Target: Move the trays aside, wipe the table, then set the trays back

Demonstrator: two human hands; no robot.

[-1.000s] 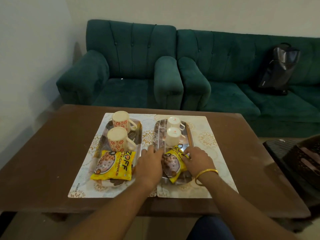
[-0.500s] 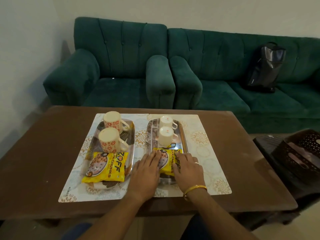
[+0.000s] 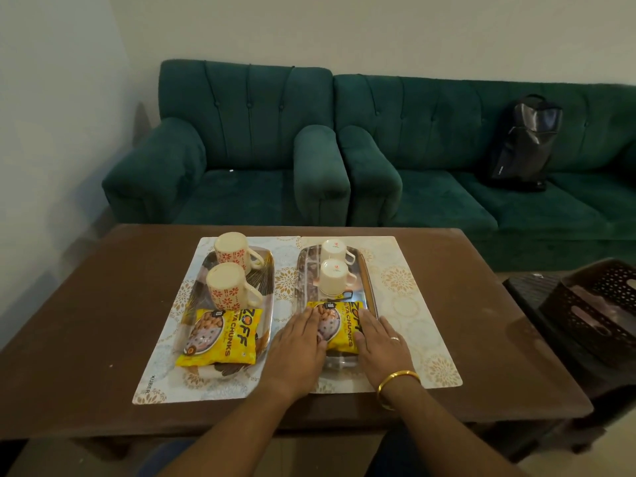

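Fingers (image 3: 309,327) of the left hand (image 3: 297,352) and those of the right hand (image 3: 380,342) lie flat and extended, gripping nothing, pressed on either side of a yellow snack packet (image 3: 340,327) on the right tray (image 3: 370,290). Just beyond the fingertips stand two upturned white cups (image 3: 333,280). Left of the left hand's fingers sits the left tray (image 3: 268,270), with another packet (image 3: 220,335) and two patterned mugs (image 3: 230,266), both trays resting on placemats (image 3: 406,287) on the brown table (image 3: 103,304).

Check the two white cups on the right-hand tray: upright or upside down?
Upside down. Both white cups on the steel tray show flat closed bases with a small red mark facing up, no open mouths.
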